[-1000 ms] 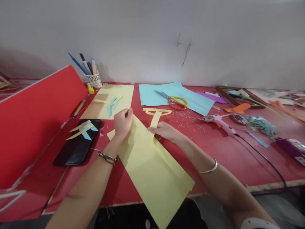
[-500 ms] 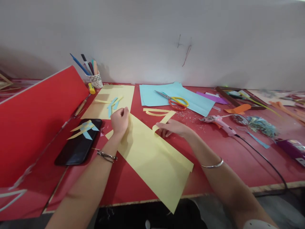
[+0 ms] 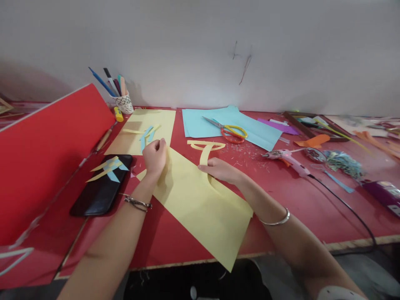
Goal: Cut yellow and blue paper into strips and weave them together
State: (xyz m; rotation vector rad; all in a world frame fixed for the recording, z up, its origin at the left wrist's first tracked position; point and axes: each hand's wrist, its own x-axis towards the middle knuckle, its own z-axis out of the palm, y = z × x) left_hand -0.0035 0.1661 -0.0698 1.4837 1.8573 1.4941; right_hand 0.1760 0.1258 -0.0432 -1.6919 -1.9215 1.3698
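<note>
A large pale yellow paper sheet lies slanted across the table and hangs past its front edge. My left hand is closed in a fist over the sheet's upper left end, holding it down; the inside of the fist is hidden. A narrow yellow paper strip curls up at the sheet's far long edge, pinched between the thumb and fingers of my right hand. Beyond it lie loose thin yellow strips. How the held strip joins the sheet is covered by my right hand.
Scissors rest on blue paper at the back. Left are a phone with woven strips, a red board and a pen cup. A pink glue gun with a cord lies right.
My right hand has shifted slightly left and turned palm-down, and the strip in it now stands more upright. My left hand stays on the sheet's end.
</note>
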